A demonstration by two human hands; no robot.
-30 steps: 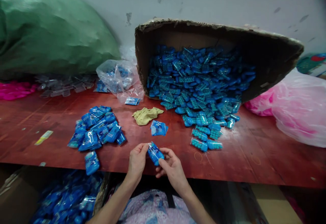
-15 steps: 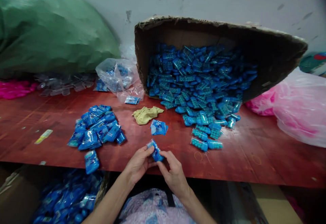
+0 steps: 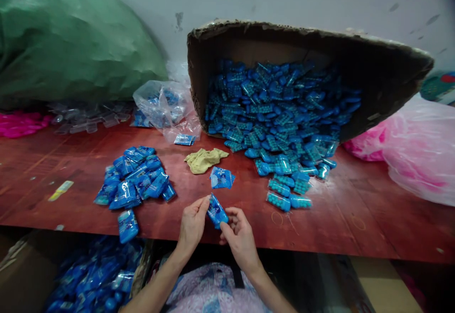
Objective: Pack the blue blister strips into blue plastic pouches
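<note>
At the near edge of the red-brown bench (image 3: 355, 218), the left hand (image 3: 192, 227) and the right hand (image 3: 240, 239) are together pinching a small blue packet (image 3: 216, 211), the grip of each pressed on an opposite side so that the packet is hanging just above the bench edge. By judgement, the step in hand is the closing or filling of a single packet; the next move is calling for a steady two-sided pinch and a free spot among the finished ones. To the left, a heap of blue packets (image 3: 133, 178) is lying on the bench, with one flat blue wrapper (image 3: 221, 178) and a crumpled yellow cloth (image 3: 204, 160) just beyond the hands. Behind these, a tipped cardboard box (image 3: 373, 76) is spilling clear sachets of blue beads (image 3: 280, 123) onto the bench. A green sack (image 3: 71, 47), a clear plastic bag (image 3: 163, 106) and a pink plastic bag (image 3: 419, 151) are resting against a scuffed white wall (image 3: 302, 0).
</note>
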